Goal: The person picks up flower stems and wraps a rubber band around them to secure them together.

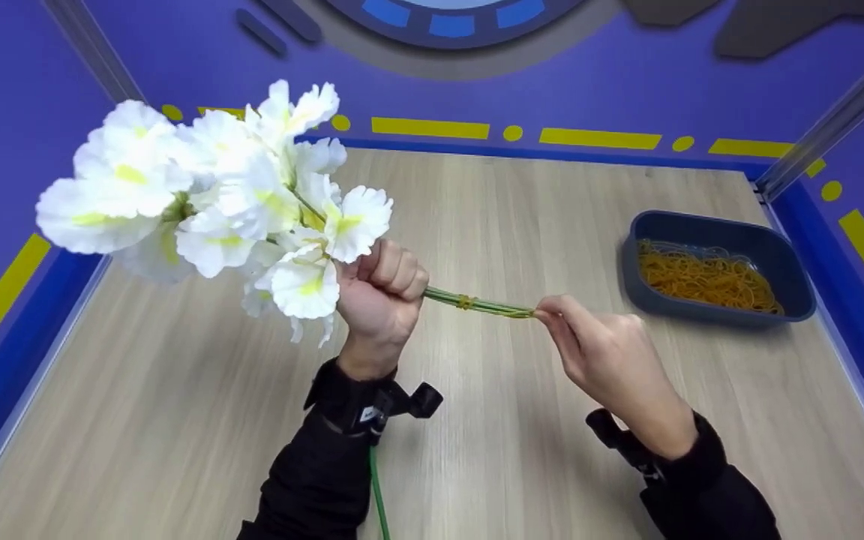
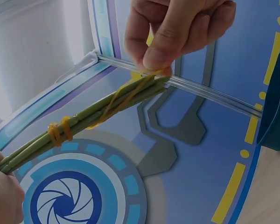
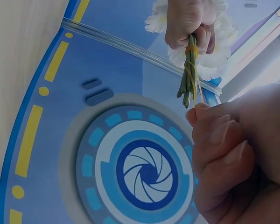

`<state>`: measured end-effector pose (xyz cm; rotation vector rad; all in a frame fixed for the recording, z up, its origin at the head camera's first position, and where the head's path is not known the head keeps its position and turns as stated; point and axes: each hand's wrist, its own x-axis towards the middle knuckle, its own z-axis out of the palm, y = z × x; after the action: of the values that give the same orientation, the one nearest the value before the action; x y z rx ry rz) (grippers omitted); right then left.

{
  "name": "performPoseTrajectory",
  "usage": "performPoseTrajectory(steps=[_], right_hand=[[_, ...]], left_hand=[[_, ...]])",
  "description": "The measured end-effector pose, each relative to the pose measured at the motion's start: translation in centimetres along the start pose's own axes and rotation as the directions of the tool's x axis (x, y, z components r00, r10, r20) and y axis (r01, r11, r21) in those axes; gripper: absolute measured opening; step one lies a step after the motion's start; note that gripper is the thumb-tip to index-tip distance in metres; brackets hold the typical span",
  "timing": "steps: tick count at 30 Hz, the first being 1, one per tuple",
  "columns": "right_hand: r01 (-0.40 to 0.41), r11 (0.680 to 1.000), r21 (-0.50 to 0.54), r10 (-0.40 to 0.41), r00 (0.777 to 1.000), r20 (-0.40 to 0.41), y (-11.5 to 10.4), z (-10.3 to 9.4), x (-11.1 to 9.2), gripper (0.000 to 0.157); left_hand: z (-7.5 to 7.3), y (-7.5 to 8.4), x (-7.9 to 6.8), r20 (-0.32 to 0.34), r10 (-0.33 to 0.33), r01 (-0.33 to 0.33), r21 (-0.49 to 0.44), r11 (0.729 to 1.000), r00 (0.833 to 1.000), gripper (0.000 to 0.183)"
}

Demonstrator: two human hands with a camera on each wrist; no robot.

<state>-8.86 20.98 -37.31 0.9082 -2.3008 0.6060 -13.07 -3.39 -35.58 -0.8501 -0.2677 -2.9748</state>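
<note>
A bunch of white artificial flowers (image 1: 237, 195) with yellow centres is held up over the table, blooms to the left. My left hand (image 1: 383, 300) grips the green stems (image 2: 91, 114) just below the blooms, fingers curled round them. At the stem ends, my right hand (image 1: 604, 345) pinches a yellow rubber band (image 2: 123, 100) between thumb and forefinger. In the left wrist view the band slants along the stems, with wound turns (image 2: 60, 131) nearer the left hand. The right wrist view shows the band stretched from the stems to the right fingertips.
A dark blue-grey bin (image 1: 717, 311) with many loose yellow rubber bands (image 1: 702, 277) stands on the wooden table (image 1: 514, 450) at the right. Blue printed panels (image 1: 439, 90) wall in the back and sides. A green stem-like strip (image 1: 378, 491) shows beside the left forearm.
</note>
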Motion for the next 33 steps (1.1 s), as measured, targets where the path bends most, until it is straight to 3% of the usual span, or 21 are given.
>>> performPoseTrajectory(steps=[15, 20, 23, 33], right_hand=[[0.043, 0.998, 0.041, -0.046, 0.997, 0.063, 1.2, 0.1, 0.4, 0.01], [0.066, 0.996, 0.053, -0.069, 0.997, 0.044, 1.1, 0.1, 0.5, 0.012], [0.092, 0.994, 0.061, -0.094, 0.995, 0.033, 1.1, 0.0, 0.6, 0.026], [0.227, 0.957, 0.178, -0.213, 0.973, -0.095, -0.1, 1.6, 1.4, 0.016]], left_hand=[[0.1, 0.4, 0.1, -0.02, -0.064, 0.063, -0.047, 0.997, 0.998, 0.049], [0.5, 0.3, 0.0, -0.055, -0.085, 0.085, -0.001, 0.996, 0.995, 0.051], [0.4, 0.2, 0.0, -0.078, -0.073, 0.073, 0.003, 0.997, 0.994, 0.051], [0.0, -1.9, -0.7, -0.111, -0.124, 0.135, 0.097, 0.986, 0.986, 0.055]])
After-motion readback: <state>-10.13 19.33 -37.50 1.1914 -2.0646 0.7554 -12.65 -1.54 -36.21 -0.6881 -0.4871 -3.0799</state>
